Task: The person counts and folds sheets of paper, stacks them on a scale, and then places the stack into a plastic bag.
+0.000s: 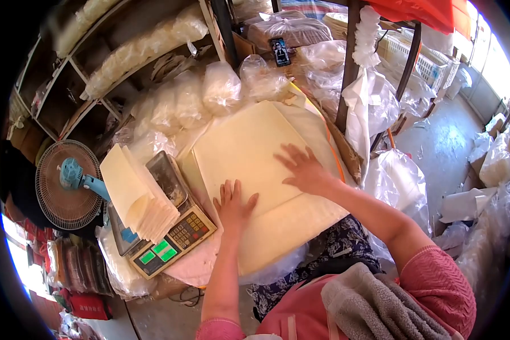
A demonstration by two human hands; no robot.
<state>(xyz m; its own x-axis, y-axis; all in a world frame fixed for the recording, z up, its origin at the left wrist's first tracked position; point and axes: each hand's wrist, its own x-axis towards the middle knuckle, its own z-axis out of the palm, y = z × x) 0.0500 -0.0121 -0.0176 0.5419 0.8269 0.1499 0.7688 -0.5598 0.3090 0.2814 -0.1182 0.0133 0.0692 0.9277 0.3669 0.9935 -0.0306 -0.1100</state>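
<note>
A wide cream-coloured sheet lies in front of me, one edge folded or overlapped near my body. My left hand rests flat on its left part, fingers spread. Over the right part, my right hand is stretched out with the fingers apart and slightly blurred. To the left of the sheet stands a digital scale with green displays. On its pan a folded stack of cream sheets leans, its layered ends fanned toward me.
Filled clear plastic bags line the back of the table. Behind them lies a phone. A desk fan stands at the left, below shelves of bagged goods. A dark metal post rises at the right, with plastic bags hanging close by.
</note>
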